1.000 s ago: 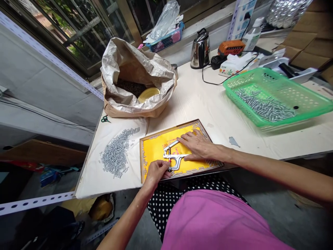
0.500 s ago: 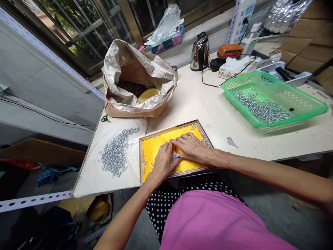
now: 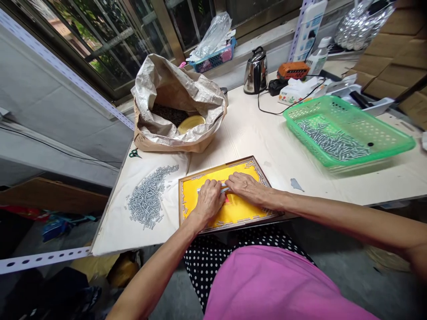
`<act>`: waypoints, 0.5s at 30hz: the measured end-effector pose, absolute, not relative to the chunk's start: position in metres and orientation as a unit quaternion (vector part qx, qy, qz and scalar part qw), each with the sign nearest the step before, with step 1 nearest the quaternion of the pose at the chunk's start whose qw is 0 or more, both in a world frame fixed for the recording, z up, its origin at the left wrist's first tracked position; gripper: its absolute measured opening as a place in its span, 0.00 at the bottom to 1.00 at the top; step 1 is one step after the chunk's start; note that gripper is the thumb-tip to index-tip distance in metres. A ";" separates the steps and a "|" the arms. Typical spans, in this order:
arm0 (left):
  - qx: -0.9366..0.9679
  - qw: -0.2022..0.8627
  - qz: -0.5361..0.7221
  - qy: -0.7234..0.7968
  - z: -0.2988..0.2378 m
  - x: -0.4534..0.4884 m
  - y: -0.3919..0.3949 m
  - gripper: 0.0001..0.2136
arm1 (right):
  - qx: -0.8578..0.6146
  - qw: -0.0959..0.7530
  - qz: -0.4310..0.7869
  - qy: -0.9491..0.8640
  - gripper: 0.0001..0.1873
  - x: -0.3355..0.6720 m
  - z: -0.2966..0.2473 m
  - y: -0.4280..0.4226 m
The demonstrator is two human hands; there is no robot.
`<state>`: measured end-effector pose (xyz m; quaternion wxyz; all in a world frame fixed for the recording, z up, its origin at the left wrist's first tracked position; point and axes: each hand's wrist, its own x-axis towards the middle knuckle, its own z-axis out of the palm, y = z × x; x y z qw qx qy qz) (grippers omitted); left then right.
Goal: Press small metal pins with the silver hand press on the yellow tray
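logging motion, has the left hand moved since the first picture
Yes, the left hand moved forward, away from the near edge of the yellow tray.

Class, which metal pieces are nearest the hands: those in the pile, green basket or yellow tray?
Those in the yellow tray: left hand and right hand are over it; the pile and green basket lie farther off.

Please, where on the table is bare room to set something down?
Bare pale tabletop: between the open brown sack and green plastic basket; between basket and yellow-bottomed rectangular tray, around a grey scrap. Crowded: the tray's middle, under the left hand and right hand, and the left corner, with its heap of small silver metal pieces.
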<state>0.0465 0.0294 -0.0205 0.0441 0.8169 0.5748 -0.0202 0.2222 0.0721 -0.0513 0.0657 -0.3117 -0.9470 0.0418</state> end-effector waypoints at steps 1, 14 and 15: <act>0.817 0.052 -0.015 0.573 -0.021 0.046 0.031 0.06 | -0.311 0.064 0.047 -0.947 0.13 0.222 -0.053 0.072; 0.878 0.041 0.054 0.474 -0.043 0.044 0.015 0.09 | -0.344 0.092 0.102 -0.929 0.13 0.235 -0.066 0.113; 0.882 0.053 0.049 0.465 -0.045 0.046 0.013 0.07 | -0.347 0.091 0.090 -0.929 0.11 0.234 -0.069 0.116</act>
